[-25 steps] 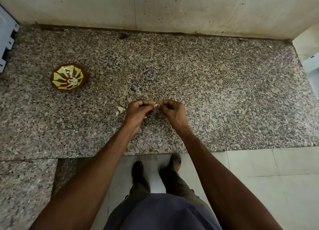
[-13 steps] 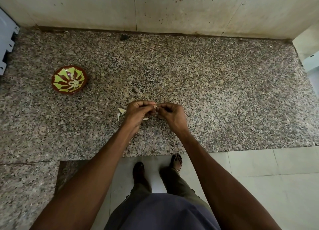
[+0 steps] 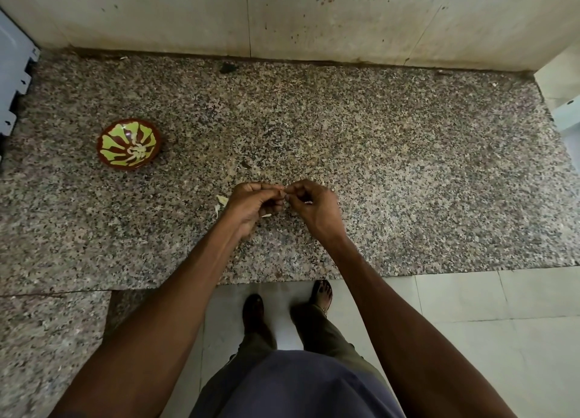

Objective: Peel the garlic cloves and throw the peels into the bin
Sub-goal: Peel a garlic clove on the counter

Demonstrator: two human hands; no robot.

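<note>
Over the speckled granite counter [image 3: 408, 172], my left hand [image 3: 251, 205] and my right hand [image 3: 314, 207] meet fingertip to fingertip. Between them they pinch a small pale garlic clove [image 3: 281, 192], mostly hidden by the fingers. A bit of pale peel shows inside my right hand's curled fingers. Loose white peels [image 3: 220, 202] lie on the counter just left of my left hand. A red-brown bowl with a green pattern [image 3: 128, 143] stands at the far left and holds several pale garlic pieces. No bin is in view.
A tiled wall [image 3: 314, 15] closes the back of the counter. A blue-white object [image 3: 14, 81] juts in at the left edge, a pale one [image 3: 565, 110] at the right. The counter's front edge runs above my feet [image 3: 288, 301] on the tiled floor.
Both hands stay together at the same spot. The fingers have shifted slightly on the clove, and the right hand has turned a little.
</note>
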